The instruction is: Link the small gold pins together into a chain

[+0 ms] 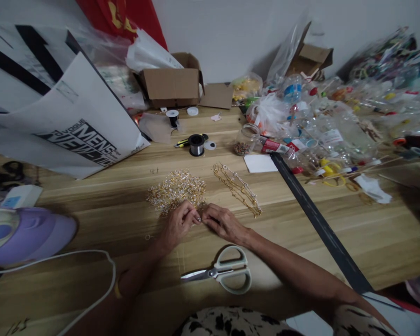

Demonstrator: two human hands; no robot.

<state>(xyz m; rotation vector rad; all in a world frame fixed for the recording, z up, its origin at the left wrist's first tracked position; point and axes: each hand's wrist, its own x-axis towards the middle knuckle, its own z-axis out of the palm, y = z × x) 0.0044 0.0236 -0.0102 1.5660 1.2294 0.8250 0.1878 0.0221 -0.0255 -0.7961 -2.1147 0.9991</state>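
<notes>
Both hands meet at the near edge of a pile of small gold and silver beaded pieces (177, 186). My left hand (180, 223) is closed in a pinch on something small and shiny, too tiny to name. Close beside it, my right hand (224, 221) also pinches, its fingertips nearly touching the left ones; what they hold is hidden. To the right of the pile lie beaded gold chains (240, 189), stretched out in several strands. Scissors (224, 270) with pale handles rest on the table in front of me, blades pointing left.
Wire spools (196, 144), a jar of beads (247, 140) and a cardboard box (173, 84) stand at the back. Plastic bottles (336, 126) crowd the right beyond a dark strip (318, 219). A large paper bag (66, 116) and a purple device (38, 235) with a white cable (108, 261) stand left.
</notes>
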